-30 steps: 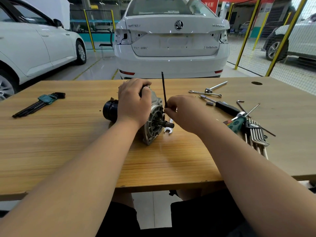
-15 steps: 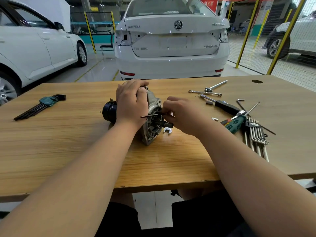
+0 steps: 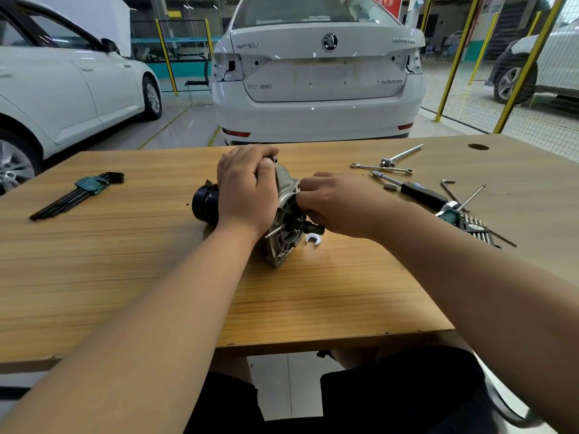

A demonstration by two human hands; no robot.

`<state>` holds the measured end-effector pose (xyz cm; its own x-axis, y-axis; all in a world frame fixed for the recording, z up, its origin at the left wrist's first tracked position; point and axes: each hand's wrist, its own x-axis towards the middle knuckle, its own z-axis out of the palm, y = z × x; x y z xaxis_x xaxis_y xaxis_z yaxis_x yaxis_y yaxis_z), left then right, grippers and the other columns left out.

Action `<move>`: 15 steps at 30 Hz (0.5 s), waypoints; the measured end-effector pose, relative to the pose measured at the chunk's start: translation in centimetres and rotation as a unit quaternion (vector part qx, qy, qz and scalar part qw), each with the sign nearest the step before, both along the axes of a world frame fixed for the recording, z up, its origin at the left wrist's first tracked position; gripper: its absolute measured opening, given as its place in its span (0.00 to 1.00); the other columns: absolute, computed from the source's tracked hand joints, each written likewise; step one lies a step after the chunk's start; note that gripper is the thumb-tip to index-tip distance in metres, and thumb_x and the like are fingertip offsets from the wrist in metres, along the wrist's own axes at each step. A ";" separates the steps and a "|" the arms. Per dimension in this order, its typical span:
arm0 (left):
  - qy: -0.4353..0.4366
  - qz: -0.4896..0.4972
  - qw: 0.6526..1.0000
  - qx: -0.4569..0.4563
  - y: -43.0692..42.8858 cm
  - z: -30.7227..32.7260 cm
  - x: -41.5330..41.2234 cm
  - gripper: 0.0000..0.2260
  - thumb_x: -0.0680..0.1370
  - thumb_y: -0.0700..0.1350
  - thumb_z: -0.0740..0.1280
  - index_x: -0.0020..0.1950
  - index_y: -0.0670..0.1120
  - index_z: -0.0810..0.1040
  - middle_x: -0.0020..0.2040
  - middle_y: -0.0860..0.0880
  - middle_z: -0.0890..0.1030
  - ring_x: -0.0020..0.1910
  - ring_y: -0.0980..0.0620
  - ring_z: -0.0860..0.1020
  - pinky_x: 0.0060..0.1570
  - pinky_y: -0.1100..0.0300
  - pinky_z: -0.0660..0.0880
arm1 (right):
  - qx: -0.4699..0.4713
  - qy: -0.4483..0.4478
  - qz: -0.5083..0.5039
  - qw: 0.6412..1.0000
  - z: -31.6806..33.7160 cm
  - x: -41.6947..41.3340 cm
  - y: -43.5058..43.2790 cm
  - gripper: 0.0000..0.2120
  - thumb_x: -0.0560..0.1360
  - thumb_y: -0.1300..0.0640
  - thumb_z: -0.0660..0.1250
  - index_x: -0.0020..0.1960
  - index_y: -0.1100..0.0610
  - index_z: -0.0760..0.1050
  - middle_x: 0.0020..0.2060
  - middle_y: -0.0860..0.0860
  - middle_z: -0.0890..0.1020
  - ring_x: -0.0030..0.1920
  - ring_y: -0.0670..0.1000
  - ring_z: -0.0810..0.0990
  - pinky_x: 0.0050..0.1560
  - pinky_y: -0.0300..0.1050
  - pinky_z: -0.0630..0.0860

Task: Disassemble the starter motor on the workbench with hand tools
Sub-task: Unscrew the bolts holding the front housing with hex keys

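Right now the starter motor (image 3: 283, 249) lies on its side mid-workbench (image 3: 125, 277). Its long axis runs across you: black rear can to your left, aluminium drive housing to your right and nearer you.

- Left hand (image 3: 247, 189): clamped over the top of the body, fingers wrapped round it, holding it down.
- Right hand (image 3: 338, 205): fingers curled against the housing's end face, apparently pinching a thin key (image 3: 275, 230). Its free end pokes out low and to the left across the face. The fastener itself is hidden behind your fingers.
- Pinion shaft (image 3: 313, 227): juts right, just under your right hand.
- Small spanner (image 3: 314, 240): on the bench beside the nose, untouched.

Judgement: the work sits on the end face, directly left of your right hand, which is the nearer one. Any turn swings the key in the plane of that face, so the left hand must resist roll about the long axis.
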<state>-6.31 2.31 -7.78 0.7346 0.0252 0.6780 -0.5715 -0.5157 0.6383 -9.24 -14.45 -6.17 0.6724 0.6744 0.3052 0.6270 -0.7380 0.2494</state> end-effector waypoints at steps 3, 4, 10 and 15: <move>0.001 0.000 1.000 0.000 0.1 0.1 0.0 0.17 0.78 0.45 0.53 0.57 0.46 0.80 0.52 0.55 0.77 0.57 0.56 0.70 0.70 0.46 0.60 | 0.021 0.003 -0.005 1.000 -0.1 0.0 0.1 0.08 0.79 0.57 0.63 0.55 0.57 0.77 0.50 0.51 0.78 0.47 0.51 0.74 0.39 0.47 0.73; 0.001 0.000 1.000 0.000 0.1 0.0 0.1 0.17 0.78 0.45 0.53 0.57 0.46 0.80 0.52 0.55 0.77 0.57 0.57 0.70 0.70 0.46 0.60 | 0.032 0.009 -0.004 0.999 -0.1 -0.1 0.1 0.07 0.78 0.57 0.65 0.54 0.58 0.77 0.48 0.51 0.77 0.44 0.50 0.72 0.37 0.45 0.70; -0.005 0.001 1.000 -0.007 0.0 0.0 0.0 0.17 0.78 0.44 0.53 0.57 0.46 0.80 0.51 0.57 0.75 0.54 0.61 0.66 0.69 0.46 0.61 | 0.387 0.186 -0.144 0.892 -0.7 -1.0 -0.8 0.08 0.74 0.55 0.71 0.37 0.51 0.75 0.31 0.45 0.78 0.31 0.46 0.77 0.31 0.40 0.75; -0.009 0.004 1.000 0.001 -0.1 0.0 -0.1 0.17 0.78 0.45 0.53 0.57 0.46 0.80 0.51 0.57 0.75 0.54 0.60 0.66 0.68 0.46 0.61 | 0.706 0.448 -0.162 0.524 -3.1 -0.7 0.6 0.07 0.77 0.59 0.67 0.41 0.57 0.74 0.27 0.48 0.73 0.23 0.44 0.70 0.23 0.37 0.69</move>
<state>-6.40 2.24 -7.81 0.7228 0.0292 0.6905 -0.5786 -0.5209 0.6276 -9.94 -13.81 -9.23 0.9818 0.0090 -0.1899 -0.1898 0.1061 -0.9761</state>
